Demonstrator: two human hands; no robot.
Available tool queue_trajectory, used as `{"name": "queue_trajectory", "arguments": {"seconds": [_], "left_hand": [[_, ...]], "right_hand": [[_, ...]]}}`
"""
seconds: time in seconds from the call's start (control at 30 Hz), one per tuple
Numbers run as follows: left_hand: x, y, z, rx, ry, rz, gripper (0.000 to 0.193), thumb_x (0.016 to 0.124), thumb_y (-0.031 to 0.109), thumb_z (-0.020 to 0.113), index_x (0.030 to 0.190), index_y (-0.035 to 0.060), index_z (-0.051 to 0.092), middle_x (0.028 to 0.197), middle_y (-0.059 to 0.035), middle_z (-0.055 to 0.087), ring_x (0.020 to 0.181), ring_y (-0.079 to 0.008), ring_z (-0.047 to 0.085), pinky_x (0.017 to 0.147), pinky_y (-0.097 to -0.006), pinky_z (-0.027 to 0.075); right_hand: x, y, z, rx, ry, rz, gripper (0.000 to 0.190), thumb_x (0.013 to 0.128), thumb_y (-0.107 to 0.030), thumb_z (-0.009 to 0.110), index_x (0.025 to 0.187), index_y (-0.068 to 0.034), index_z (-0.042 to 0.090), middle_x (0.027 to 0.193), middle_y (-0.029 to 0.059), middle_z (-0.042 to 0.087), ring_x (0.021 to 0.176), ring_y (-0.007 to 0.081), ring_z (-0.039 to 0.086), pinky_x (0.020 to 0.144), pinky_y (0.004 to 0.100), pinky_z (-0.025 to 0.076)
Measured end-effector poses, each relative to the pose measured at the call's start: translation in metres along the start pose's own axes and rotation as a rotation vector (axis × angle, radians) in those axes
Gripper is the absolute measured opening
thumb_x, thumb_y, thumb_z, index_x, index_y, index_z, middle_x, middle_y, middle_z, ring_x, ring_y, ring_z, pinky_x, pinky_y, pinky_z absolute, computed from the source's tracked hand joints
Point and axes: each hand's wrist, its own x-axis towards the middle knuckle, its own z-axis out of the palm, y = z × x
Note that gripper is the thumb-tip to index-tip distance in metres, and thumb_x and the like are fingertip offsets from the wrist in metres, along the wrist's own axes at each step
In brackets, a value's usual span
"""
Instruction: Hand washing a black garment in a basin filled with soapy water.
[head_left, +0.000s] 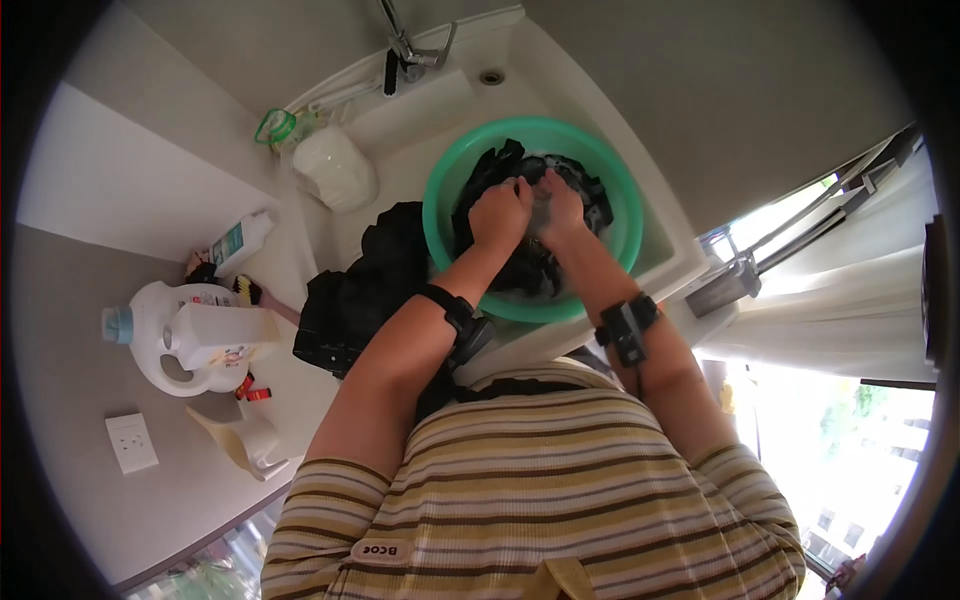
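A green plastic basin (628, 247) stands in a white laundry sink (679, 232), with wet black cloth (480, 187) and some suds inside. Over the left part of the cloth, my left hand (502, 214) is closed, its fingers curled onto dark fabric. Close beside it, my right hand (559, 206) is at the cloth too; its fingers are partly blurred, so its grip is unclear. More black clothing (375, 281) lies over the sink's left part, next to the basin. Dark bands with small devices are strapped round both forearms.
A chrome faucet (416, 56) and a drain (491, 77) are at the sink's far end. A large clear jug with white contents (334, 169) stands at its left. Beyond the left rim are a detergent bottle (154, 337), a white bottle (244, 240), a scrubbing brush (246, 290) and a beige scoop (240, 442).
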Motion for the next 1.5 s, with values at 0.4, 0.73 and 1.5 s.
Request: {"name": "queue_trajectory", "arguments": {"seconds": [0.4,0.73,1.5], "left_hand": [[0.012,0.008,-0.006,0.047,-0.018,0.144,0.027,0.094,0.035,0.057,0.087,0.0115,0.069,0.075,-0.0182,0.067,0.074,-0.0382,0.066,0.066,-0.0480,0.053],[0.022,-0.019,0.024,0.535,-0.506,0.303,0.078,0.087,0.033,0.065,0.154,0.0284,0.025,0.128,-0.0153,0.048,0.111,-0.0367,0.058,0.088,-0.0494,0.051],[0.033,-0.039,0.030,0.126,-0.392,0.166,0.056,0.084,0.011,0.062,0.137,0.0119,0.045,0.122,-0.0204,0.060,0.110,-0.0393,0.060,0.088,-0.0462,0.050]], "right_hand": [[0.002,-0.032,-0.011,-0.340,-0.159,0.162,0.034,0.091,-0.035,0.062,0.109,-0.007,0.063,0.122,0.0106,0.057,0.114,0.0230,0.054,0.098,0.0382,0.045],[0.072,-0.051,-0.071,-2.080,-0.271,-1.016,0.074,0.088,-0.042,0.063,0.151,-0.023,0.030,0.153,0.0212,0.032,0.138,0.0385,0.034,0.107,0.0542,0.038],[0.052,-0.025,-0.054,-1.820,-0.251,-0.525,0.053,0.089,-0.032,0.059,0.139,-0.014,0.054,0.147,0.0092,0.045,0.138,0.0362,0.032,0.111,0.0520,0.028]]}}
